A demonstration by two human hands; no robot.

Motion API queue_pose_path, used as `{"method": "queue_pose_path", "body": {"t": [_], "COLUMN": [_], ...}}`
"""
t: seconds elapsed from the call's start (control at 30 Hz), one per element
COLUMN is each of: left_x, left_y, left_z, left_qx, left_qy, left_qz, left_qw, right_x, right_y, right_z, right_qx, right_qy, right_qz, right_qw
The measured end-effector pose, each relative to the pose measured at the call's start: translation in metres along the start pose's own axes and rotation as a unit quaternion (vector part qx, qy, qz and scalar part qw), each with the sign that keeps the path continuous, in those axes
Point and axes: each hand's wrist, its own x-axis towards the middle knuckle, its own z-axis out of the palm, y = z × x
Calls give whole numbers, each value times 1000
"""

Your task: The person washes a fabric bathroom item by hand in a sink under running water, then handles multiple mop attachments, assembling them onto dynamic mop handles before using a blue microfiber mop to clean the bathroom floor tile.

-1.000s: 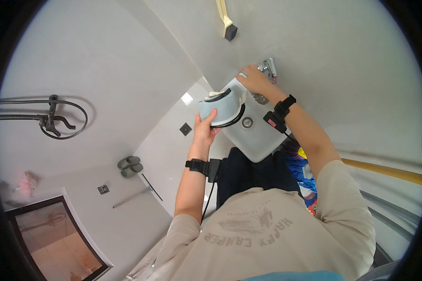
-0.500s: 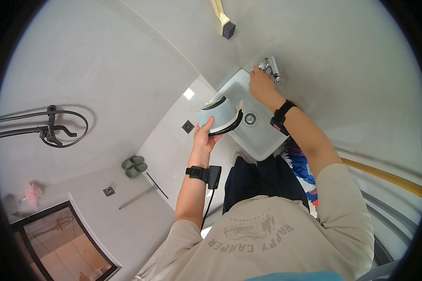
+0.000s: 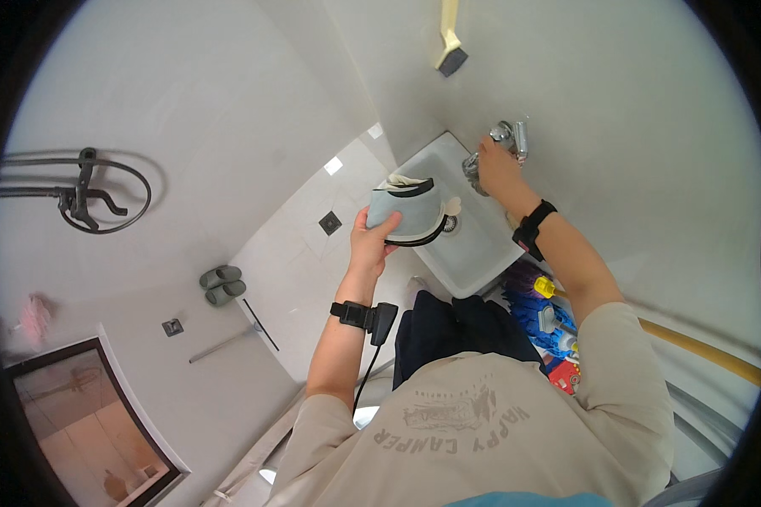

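My left hand (image 3: 372, 242) grips a light blue curved piece (image 3: 406, 211) with white bands and black edging, its thumb laid across the near side. What kind of thing it is I cannot make out. A pale tab sticks out from its right side, over the white sink (image 3: 479, 270), and partly covers the drain (image 3: 450, 225). My right hand (image 3: 500, 167) is closed on the chrome faucet (image 3: 503, 133) on the wall, with fingers curled at its body. Chrome parts show on both sides of that hand. No running water can be seen.
A yellow-handled brush (image 3: 452, 59) hangs on the wall above the sink. Mops and blue packages (image 3: 537, 314) crowd the right of my legs. Grey slippers (image 3: 222, 286), a floor drain (image 3: 330, 223) and a squeegee (image 3: 228, 345) lie left; a black shower set (image 3: 84, 193) is beyond.
My right hand has moved onto the faucet, and a chrome part now shows on its left. The light blue piece has tilted in my left hand. The whole view has turned slightly.
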Motion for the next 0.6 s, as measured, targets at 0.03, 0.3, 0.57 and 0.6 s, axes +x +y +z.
{"method": "queue_pose_path", "body": {"t": [0.03, 0.3, 0.57, 0.6], "left_x": [-2, 0, -21, -25], "left_y": [4, 21, 47, 48], "left_z": [-1, -8, 13, 17], "left_qx": [-7, 74, 253, 300], "left_qy": [1, -85, -138, -133], "left_qz": [4, 159, 294, 304], "left_qw": [1000, 981, 911, 894], "right_x": [0, -13, -48, -53], "right_y": [2, -50, -49, -48], "right_z": [-3, -65, -89, -93], "right_qx": [-14, 459, 590, 607], "right_qy": [-17, -166, -160, -116], "right_qz": [-8, 64, 83, 77], "right_qw": [1000, 870, 787, 782]}}
